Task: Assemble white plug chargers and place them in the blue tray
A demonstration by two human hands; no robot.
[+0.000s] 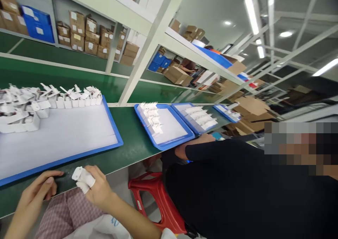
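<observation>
Pinching a small white part [82, 179] in the grip of the right hand [101, 191] at the near edge of the green tabletop [132, 140], long axis tilted up-left toward the blue tray [116, 137] just beyond, with the left hand [35, 194] just beside it, empty, fingers loosely spread.

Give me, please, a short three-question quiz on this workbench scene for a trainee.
1. True or false: the right hand holds a white part.
2. Pick one: the stool under the bench is A) blue, B) red, C) green.
3. Fill in: the rows of white parts stand on a tray with a ___ rim.

Key: 1 true; 2 B; 3 blue.
</observation>
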